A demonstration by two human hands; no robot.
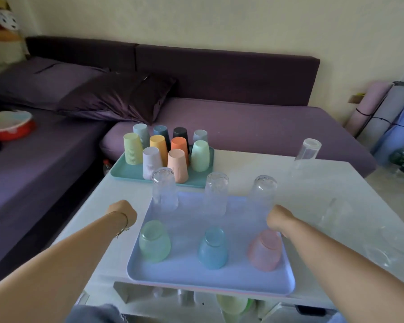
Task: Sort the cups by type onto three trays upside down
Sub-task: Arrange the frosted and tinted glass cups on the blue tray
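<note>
A lilac tray (187,273) lies at the table's near edge. On it stand three tall clear glasses (216,194) upside down at the back, and a green (154,241), a blue (212,248) and a pink tinted glass (265,251) upside down in front. My left hand (123,212) grips the tray's left rim, and my right hand (279,219) grips its right rim. A teal tray (124,172) at the far left carries several ribbed plastic cups (176,165) in mixed colours, all upside down.
One clear glass (307,157) stands upside down at the far right of the white table (289,180), with fainter clear glassware (331,213) nearer on the right. A purple sofa (243,120) runs behind the table. A shelf under the table holds more cups (231,304).
</note>
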